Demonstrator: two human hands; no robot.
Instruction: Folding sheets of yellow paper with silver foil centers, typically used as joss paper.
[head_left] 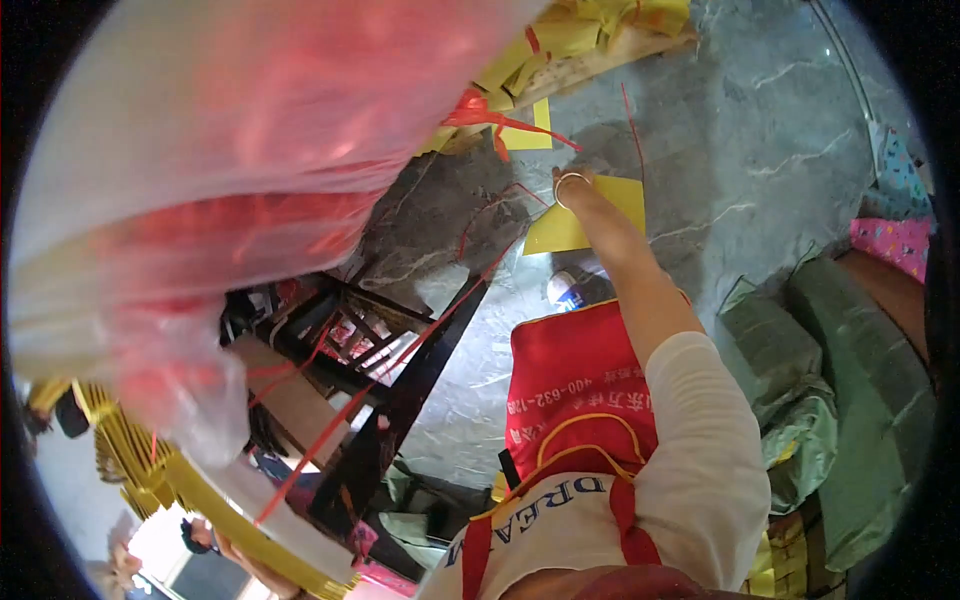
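Note:
My right arm reaches up and forward from a white sleeve, and my right hand [572, 186] wears a pale bangle at the wrist. It is at the upper left edge of a yellow sheet [612, 212]; its fingers are mostly hidden, so I cannot tell whether they grip anything. A thin red strip [478, 212] curves close by on the left. My left hand does not show. A large translucent plastic bag [230, 120] with red contents fills the upper left, very near and blurred.
Yellow strips lie on a wooden board [600, 62] at the far side of the grey marbled floor [740, 130]. A dark-framed table [420, 370] stands left of my red apron [575, 365]. Green sacks [775, 335] are at right. Another person's arm [250, 570] shows lower left.

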